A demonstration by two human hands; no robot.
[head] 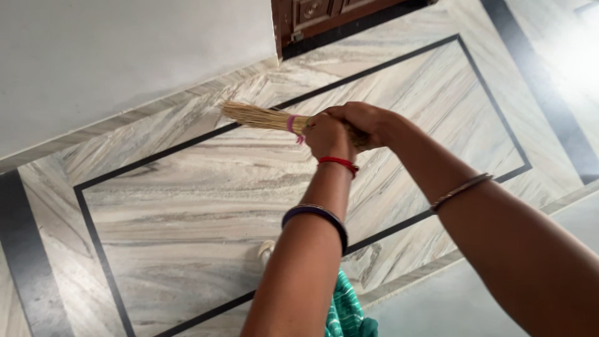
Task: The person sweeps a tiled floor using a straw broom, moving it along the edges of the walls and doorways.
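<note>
A bundle of thin straw sticks, a broom [259, 116], is held level above the floor, its cut end pointing left. A pink band wraps it near my hands. My left hand [327, 135] is closed around the bundle just right of the band. My right hand [362, 122] grips the same bundle right behind the left, fingers wrapped over the top. The rest of the broom is hidden behind my hands. My left wrist carries a red thread and a dark bangle, and a thin metal bangle sits on my right forearm.
Below is a grey-veined marble floor [187, 206] with a black inlaid rectangular border. A pale wall [112, 56] stands at the upper left. A dark wooden door [324, 15] is at the top. Green patterned cloth [346, 312] shows at the bottom.
</note>
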